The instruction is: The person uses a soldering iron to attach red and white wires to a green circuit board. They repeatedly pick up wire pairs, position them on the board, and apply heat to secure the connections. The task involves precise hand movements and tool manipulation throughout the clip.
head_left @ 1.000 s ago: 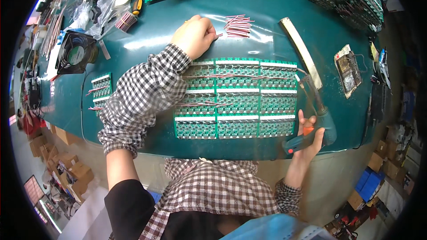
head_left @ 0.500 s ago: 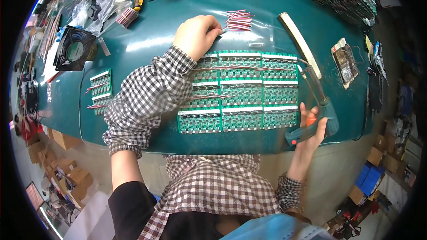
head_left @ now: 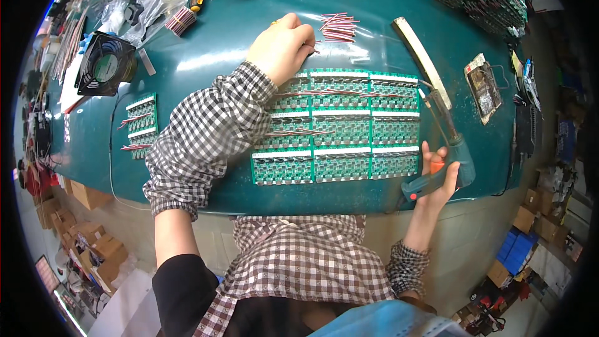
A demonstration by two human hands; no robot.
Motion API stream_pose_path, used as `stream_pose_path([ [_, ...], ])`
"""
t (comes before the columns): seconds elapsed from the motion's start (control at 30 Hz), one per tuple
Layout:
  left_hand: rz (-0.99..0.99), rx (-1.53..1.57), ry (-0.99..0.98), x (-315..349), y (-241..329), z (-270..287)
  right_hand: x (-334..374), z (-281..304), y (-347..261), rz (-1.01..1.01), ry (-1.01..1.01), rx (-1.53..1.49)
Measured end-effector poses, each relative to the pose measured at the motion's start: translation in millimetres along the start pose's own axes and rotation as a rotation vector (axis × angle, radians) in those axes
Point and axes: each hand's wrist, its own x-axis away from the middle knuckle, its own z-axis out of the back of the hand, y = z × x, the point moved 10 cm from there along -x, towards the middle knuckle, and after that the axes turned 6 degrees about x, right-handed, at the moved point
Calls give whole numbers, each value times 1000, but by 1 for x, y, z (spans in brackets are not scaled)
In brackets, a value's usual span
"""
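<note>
Teal soldering gun (head_left: pixel 463 165) sits in the right hand (head_left: pixel 439 197) near circuit boards (head_left: pixel 341 163).

Head cam, fisheye, down twd bench (head_left: pixel 374 0)

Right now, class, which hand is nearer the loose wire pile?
Left. The left hand is just left of the wire pile; the right hand is farther, below and right.

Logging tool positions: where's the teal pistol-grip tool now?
Head view, right of centre: the tool is in the right hand, right of the circuit boards.
</note>
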Motion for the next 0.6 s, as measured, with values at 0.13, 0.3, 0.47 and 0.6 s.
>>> stream_pose_path([
  [0.13, -57, -31, -62, -2, -5, -9, -1, 0, 0, 4, -10, -4],
  [0.3, -110, -108, -40, -1, 0, -4, -1, -2, 2, -4, 2, -8],
  [0.47, -43, 32, 33, 7, 15, 25, -2, 3, 4, -17, -16, -27],
  [0.6, 108, 334, -84, 36, 51, 31, 12, 6, -21, -15, -77, -10],
])
